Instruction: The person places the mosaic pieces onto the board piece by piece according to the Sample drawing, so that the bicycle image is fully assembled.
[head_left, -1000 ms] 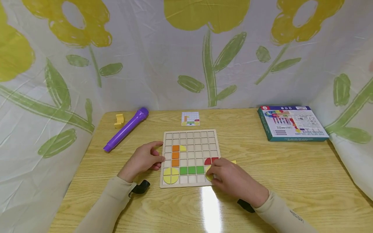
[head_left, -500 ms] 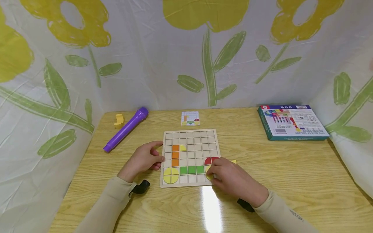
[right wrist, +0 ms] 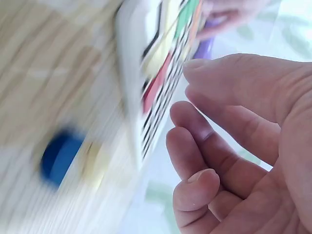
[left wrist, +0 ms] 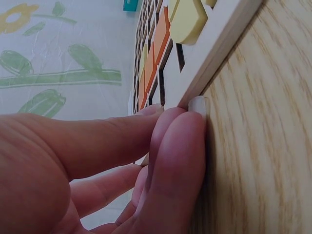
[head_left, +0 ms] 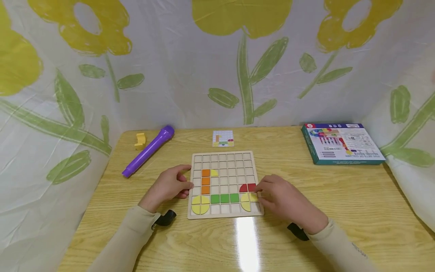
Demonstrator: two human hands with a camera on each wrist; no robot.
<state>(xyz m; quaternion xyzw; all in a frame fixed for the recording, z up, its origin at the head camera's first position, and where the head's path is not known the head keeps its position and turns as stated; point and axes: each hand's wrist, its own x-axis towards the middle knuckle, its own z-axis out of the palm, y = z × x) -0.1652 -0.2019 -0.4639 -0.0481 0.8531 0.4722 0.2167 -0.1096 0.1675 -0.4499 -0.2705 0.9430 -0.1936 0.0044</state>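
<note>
A wooden grid board lies mid-table, holding orange squares, green squares, red pieces and yellow quarter circles. My left hand grips the board's left edge, thumb on the rim and curled fingers against its side in the left wrist view. My right hand hovers at the board's right edge near the red and right-hand yellow pieces, fingers loosely bent around nothing. A blue piece and a pale yellow piece lie blurred on the table beside the board in the right wrist view.
A small pattern card lies behind the board. A purple toy microphone and a yellow curved piece are at the back left. A flat box sits at the back right, before the flowered curtain.
My right hand has let go of a yellow quarter circle on the board and drawn back to the right, uncovering the yellow pieces there. The left hand has stayed at the board's edge.
</note>
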